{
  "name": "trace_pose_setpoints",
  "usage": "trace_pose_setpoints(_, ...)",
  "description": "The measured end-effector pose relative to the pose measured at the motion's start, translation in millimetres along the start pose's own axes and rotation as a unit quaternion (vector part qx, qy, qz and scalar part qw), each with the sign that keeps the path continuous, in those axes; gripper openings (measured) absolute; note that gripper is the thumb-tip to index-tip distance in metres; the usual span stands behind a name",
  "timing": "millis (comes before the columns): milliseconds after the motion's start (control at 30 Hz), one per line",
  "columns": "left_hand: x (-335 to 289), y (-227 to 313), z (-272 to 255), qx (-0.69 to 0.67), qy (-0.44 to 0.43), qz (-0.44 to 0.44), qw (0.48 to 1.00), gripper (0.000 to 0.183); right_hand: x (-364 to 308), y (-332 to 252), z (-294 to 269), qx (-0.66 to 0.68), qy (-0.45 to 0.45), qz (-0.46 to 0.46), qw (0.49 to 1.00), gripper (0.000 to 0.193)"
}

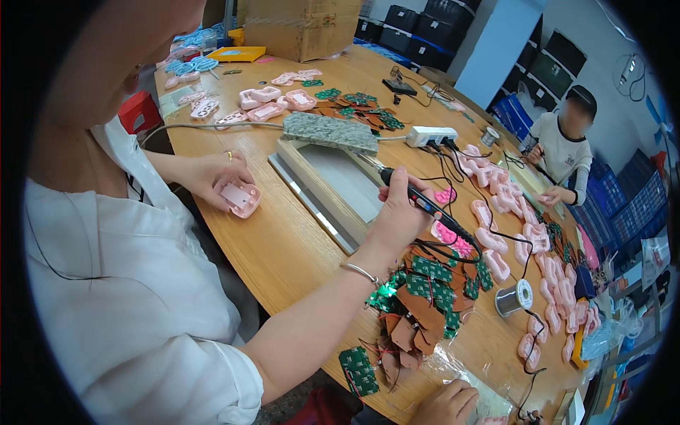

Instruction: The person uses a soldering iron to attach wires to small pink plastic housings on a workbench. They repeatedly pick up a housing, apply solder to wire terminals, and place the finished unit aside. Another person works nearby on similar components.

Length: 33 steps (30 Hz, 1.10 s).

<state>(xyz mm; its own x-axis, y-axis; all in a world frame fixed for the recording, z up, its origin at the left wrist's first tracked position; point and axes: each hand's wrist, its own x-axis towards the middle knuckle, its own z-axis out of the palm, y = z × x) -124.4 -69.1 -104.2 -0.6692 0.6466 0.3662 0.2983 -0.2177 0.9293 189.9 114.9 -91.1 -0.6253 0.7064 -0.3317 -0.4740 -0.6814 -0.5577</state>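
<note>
Only part of my left hand [445, 405] shows, at the lower edge. Its fingers are curled and close together; anything they hold is hidden. Beside it lies a pale flat sheet with clear plastic [482, 393]. My right hand is not in view. Just beyond are a green circuit board [359, 371], a heap of brown boards [411, 326] with thin red wires, and more green boards [433, 280], one glowing green. To my left, a co-worker in white holds a pink plastic shell [241, 197] in one hand and a soldering iron [432, 205] in the other.
A wooden frame [319, 188] with a granite slab [329, 133] stands mid-table. Near a power strip [432, 136], black cords trail past a solder spool [513, 297] and rows of pink shells [559, 283]. Another person [567, 145] works at the far right; a cardboard box [301, 28] stands behind.
</note>
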Motion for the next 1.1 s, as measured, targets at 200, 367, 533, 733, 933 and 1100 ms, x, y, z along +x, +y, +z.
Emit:
trace_pose_setpoints(200,3.3,-7.5,6.6,-0.017,-0.006,0.012,1.000,0.018,4.3,1.8,-4.0,-0.007,-0.054,0.013,0.998,0.031)
trace_pose_setpoints(367,1.8,-12.9,-4.4,0.121,-0.030,0.095,0.988,0.011,13.8,10.7,17.1,-0.103,-0.100,-0.012,0.990,0.007)
trace_pose_setpoints(533,9.5,-7.7,2.9,0.073,-0.033,-0.064,0.995,0.004,13.9,3.2,98.2,-0.416,0.079,-0.204,0.883,0.014)
trace_pose_setpoints(733,10.2,-1.8,4.9,0.054,-0.031,-0.060,0.996,0.007,9.1,16.1,159.1,-0.538,-0.053,-0.348,0.766,0.016)
trace_pose_setpoints(933,5.0,-5.7,4.9,0.064,-0.021,-0.054,0.996,0.008,1.8,6.9,140.4,-0.570,-0.106,-0.456,0.675,0.017)
trace_pose_setpoints(1100,7.9,-7.3,5.8,0.064,-0.026,-0.041,0.997,0.010,-5.5,-3.6,134.6,-0.612,-0.153,-0.563,0.533,0.021)
